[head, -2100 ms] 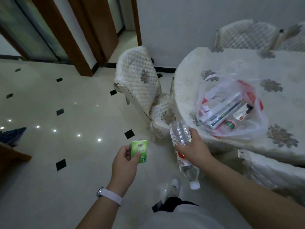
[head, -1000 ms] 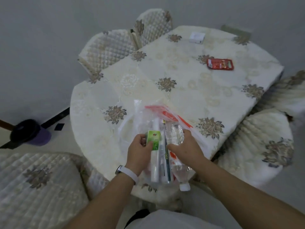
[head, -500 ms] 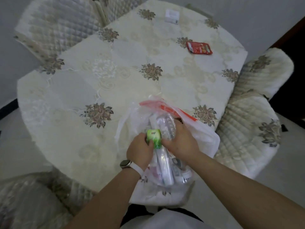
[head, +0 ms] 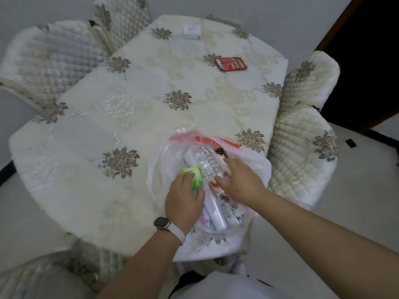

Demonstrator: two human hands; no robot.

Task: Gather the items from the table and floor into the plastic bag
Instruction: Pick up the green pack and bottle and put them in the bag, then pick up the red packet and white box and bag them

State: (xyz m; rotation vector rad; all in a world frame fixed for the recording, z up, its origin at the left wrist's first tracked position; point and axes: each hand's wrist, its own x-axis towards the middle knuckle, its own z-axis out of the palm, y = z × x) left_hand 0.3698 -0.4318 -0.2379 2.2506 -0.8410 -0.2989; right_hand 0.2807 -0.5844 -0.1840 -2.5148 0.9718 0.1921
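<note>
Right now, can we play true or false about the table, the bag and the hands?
1. The left hand holds a green packet. True.
2. The red packet is inside the bag. False: the red packet lies on the table, on its far side, well away from the plastic bag.
3. The right hand holds a clear bottle at the bag's open mouth. True.
4. The white box is on the floor. False: the white box sits near the table's far edge.
5. There is a watch on the left wrist. True.
</note>
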